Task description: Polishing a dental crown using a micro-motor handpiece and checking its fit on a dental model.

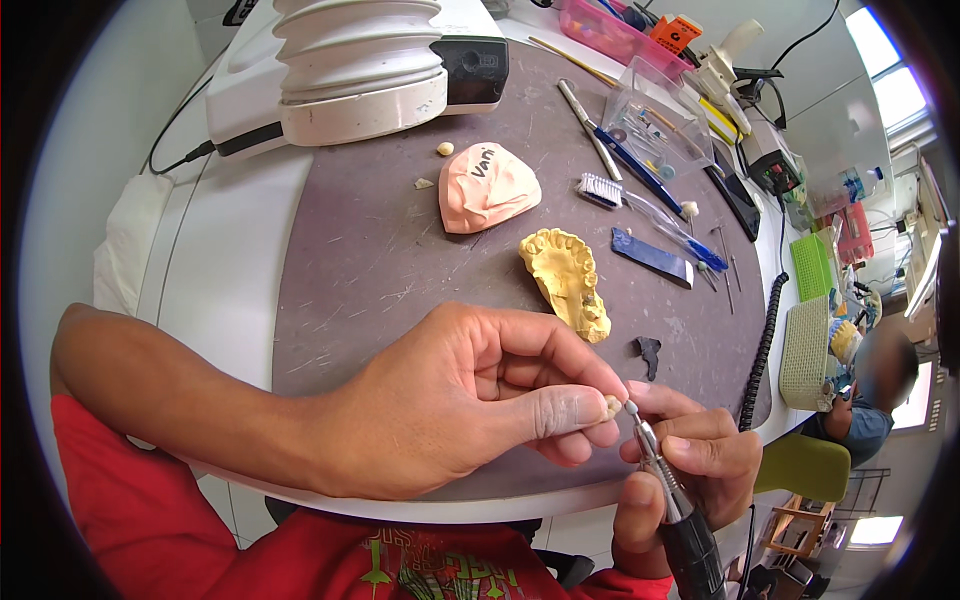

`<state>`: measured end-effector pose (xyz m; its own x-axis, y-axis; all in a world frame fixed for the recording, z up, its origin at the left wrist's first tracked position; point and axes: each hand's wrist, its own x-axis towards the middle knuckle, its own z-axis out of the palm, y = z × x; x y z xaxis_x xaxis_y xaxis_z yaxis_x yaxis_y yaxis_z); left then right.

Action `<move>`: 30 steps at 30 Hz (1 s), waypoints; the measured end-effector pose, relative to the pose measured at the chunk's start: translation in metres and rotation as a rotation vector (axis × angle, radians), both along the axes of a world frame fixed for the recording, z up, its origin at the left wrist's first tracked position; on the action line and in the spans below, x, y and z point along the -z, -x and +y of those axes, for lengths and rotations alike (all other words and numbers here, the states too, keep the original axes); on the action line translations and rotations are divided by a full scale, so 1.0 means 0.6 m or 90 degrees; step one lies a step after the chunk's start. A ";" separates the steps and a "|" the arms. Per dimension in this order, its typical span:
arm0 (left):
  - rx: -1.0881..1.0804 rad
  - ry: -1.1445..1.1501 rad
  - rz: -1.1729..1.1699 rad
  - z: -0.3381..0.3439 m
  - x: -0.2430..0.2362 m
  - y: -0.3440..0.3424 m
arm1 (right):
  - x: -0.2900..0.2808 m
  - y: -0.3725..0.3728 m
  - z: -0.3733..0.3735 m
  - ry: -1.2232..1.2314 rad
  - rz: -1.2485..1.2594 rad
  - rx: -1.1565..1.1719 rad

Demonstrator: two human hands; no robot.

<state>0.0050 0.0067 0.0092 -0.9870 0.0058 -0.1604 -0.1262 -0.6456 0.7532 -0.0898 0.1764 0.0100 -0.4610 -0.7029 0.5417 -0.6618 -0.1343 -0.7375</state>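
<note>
On my feed, the desk's near edge (560, 503) curves along the frame bottom, below the L forearm (230, 420); bare mat (365, 260) gives me room L of ctr, above that arm. Small ivory tooth piece (612, 406) sits ctr-right, pinched by L hand (460, 400) btwn thumb & index tips. Bit (631, 407) is right beside it; can't tell if touching. L hand lies side-on; R hand (705, 440), lower right, grips the handpiece (655, 460) pen-style, tip up-left. Farther: yellow cast (562, 280), pink block (490, 200) upper ctr, white machine (360, 115) upper L.
</note>
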 end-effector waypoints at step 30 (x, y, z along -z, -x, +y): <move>-0.008 -0.033 -0.019 -0.003 -0.002 0.004 | -0.023 0.164 0.092 -0.325 0.029 0.419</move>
